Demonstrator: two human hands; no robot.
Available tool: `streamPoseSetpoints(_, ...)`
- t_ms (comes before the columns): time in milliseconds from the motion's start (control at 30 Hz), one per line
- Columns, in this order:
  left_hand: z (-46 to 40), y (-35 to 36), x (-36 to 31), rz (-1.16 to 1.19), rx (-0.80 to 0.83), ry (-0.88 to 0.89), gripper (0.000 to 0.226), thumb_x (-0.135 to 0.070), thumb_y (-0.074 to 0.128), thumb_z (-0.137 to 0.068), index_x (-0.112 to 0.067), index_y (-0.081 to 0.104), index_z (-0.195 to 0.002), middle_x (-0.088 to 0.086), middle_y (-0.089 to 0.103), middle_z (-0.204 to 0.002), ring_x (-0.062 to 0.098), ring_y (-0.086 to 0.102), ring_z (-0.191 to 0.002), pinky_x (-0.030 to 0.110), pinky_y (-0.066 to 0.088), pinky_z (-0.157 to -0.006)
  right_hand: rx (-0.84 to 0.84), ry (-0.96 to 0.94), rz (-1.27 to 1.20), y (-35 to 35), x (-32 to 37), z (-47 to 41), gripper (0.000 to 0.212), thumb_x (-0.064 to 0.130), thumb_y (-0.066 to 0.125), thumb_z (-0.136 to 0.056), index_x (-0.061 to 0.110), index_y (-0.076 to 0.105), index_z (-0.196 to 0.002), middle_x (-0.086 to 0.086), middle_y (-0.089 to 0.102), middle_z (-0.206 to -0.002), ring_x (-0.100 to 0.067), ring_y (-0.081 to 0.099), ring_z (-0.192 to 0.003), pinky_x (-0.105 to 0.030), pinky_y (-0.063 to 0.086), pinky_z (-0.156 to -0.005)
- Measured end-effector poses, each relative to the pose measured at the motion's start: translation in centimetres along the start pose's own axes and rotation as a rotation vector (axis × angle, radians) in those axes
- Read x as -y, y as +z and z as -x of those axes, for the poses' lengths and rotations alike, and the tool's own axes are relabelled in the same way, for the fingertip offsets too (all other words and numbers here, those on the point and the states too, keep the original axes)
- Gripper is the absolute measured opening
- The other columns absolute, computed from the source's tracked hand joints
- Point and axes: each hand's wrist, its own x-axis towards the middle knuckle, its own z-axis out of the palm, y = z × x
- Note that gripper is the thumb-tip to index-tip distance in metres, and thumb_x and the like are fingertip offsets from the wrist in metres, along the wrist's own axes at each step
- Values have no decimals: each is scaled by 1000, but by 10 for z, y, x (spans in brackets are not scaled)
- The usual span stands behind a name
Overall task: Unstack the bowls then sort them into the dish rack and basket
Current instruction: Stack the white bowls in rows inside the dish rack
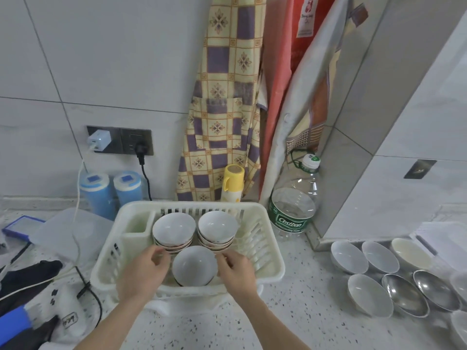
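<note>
A white plastic dish rack sits on the counter in front of me. It holds two stacks of white bowls, a left stack and a right stack, and a nearer white bowl on top of a dark one. My left hand and my right hand flank the near bowl, fingertips at its rim. Whether they grip it is unclear. More white bowls and steel bowls lie spread on the counter at the right.
Behind the rack stand two blue canisters, a yellow-capped bottle and a large water bottle. Cables, dark cloth and a plastic lid clutter the left. A tiled pillar rises at the right.
</note>
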Motion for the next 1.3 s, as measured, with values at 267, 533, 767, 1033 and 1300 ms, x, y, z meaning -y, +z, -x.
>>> streamPoseSetpoints(267,47,2,-33,662,-351,-48,11,-38,58,-86,-33,66,-92,0,71,-97,21,61,-91,32,48,-79,-9,211,-783,-73,-23,20,25,11,52,-96,10,75,-85,-6,61,-57,-8,40,-45,-17,35,-46)
streamPoseSetpoints(533,158,117,-130,867,-115,-111,23,-5,59,-94,-20,65,-78,-9,66,-62,-3,54,-53,6,43,-52,-370,439,-837,-173,-132,61,26,13,52,-96,3,73,-83,-9,55,-53,-10,31,-41,-24,29,-49)
streamPoseSetpoints(767,180,223,-215,507,623,-140,18,-35,53,-97,-23,66,-93,-8,71,-79,4,61,-65,21,46,-63,-530,481,-825,-250,-189,60,23,14,54,-95,3,71,-85,0,52,-49,-5,34,-41,-24,30,-53)
streamPoseSetpoints(1033,195,310,-274,422,973,-441,18,-44,48,-94,-29,52,-103,8,75,-96,14,64,-58,20,39,-52,-546,635,-814,-297,-239,73,18,15,56,-91,10,73,-86,-3,58,-54,-8,32,-39,-25,26,-50)
streamPoseSetpoints(1300,197,342,-278,591,871,-448,15,-10,49,-90,-17,59,-99,9,74,-72,16,60,-57,20,35,-44,-559,698,-771,-316,-266,82,18,15,57,-91,8,73,-88,-6,63,-57,-9,34,-38,-23,27,-44)
